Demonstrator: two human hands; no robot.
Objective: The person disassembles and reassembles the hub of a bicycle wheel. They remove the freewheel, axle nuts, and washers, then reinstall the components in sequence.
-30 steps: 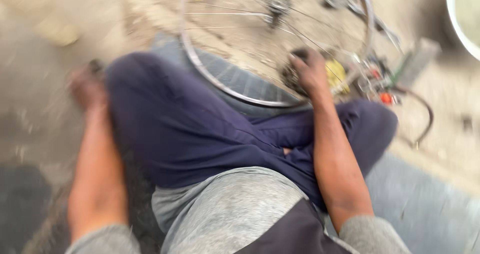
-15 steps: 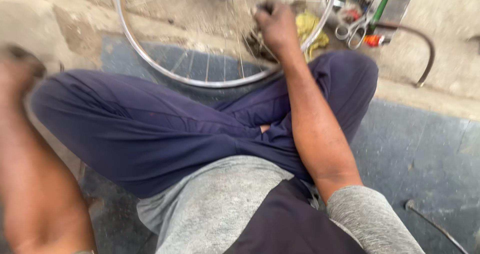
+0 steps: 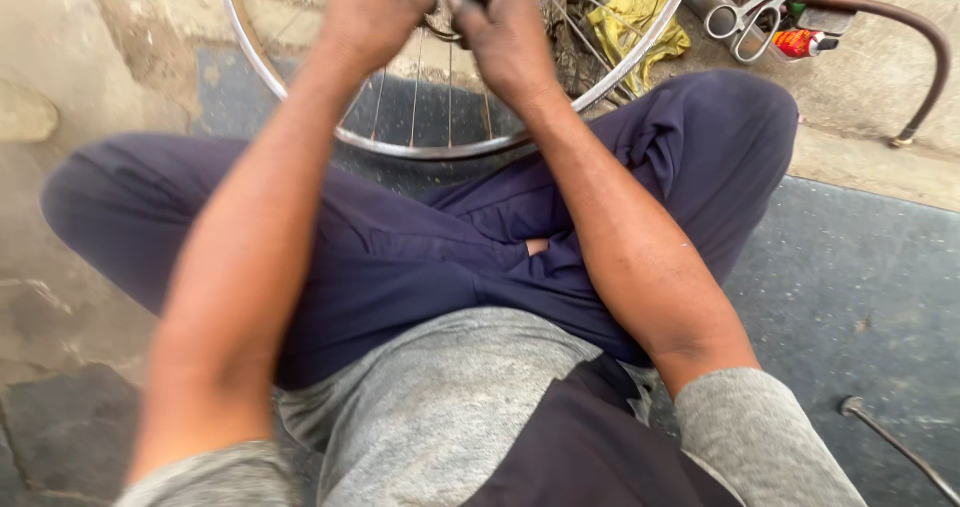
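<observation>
At far centre: left hand (image 3: pixel 372 9) and right hand (image 3: pixel 505 29) both grasping hub (image 3: pixel 443 12) of wheel (image 3: pixel 420 149); scissors (image 3: pixel 752 12) far right.

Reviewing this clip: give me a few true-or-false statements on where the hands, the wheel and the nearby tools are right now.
1. Both hands meet at the hub of the spoked wheel. True: left hand and right hand are together there.
2. The wheel has a tyre fitted. False: the metal rim is bare.
3. A yellow rag lies behind the spokes. True.
4. The scissors are in the right hand. False: they lie on the ground, past the right knee.
</observation>
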